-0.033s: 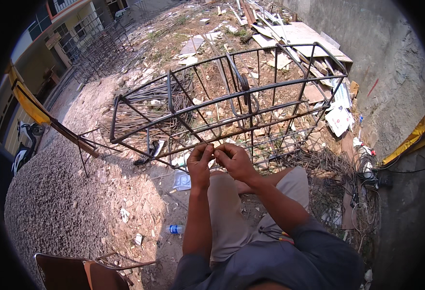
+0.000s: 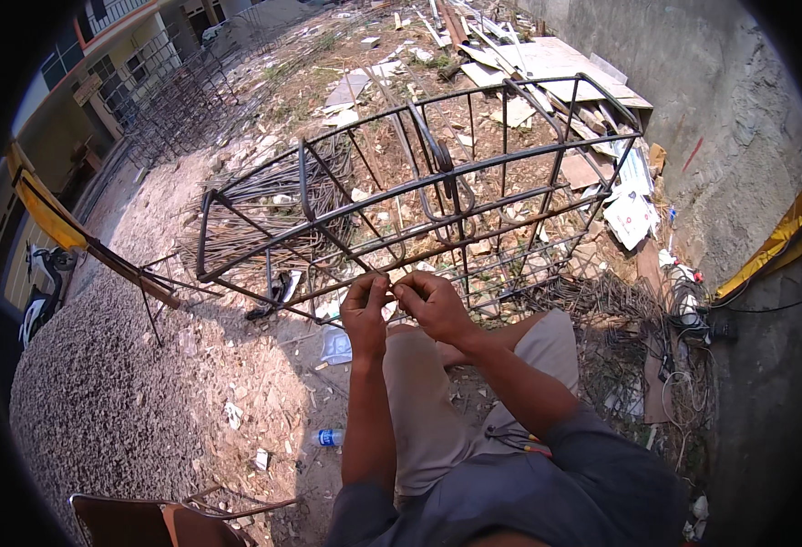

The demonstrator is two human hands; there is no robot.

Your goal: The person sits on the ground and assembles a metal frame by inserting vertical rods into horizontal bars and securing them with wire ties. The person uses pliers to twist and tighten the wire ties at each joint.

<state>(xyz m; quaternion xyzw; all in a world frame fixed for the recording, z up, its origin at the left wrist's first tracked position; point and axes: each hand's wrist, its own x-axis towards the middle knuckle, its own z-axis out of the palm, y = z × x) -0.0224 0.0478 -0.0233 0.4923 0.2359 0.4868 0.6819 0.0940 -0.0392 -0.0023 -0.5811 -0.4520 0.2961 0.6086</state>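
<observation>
Rubble-strewn ground (image 2: 269, 387) meets a rough concrete wall (image 2: 722, 123) at right, with a rebar cage (image 2: 445, 162) across the middle. Left hand (image 2: 363, 301) and right hand (image 2: 432, 303) nearly meet by its near lower edge, fingertips (image 2: 380, 283) pinched closed; anything between them is too small to tell.

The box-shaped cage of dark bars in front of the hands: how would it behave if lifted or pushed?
The cage would probably feel stiff, since cross-frames link its long bars. It may be heavy, as the bars look like metal, though its open gaps should spare some weight. Its angular shape makes rolling unlikely.
</observation>
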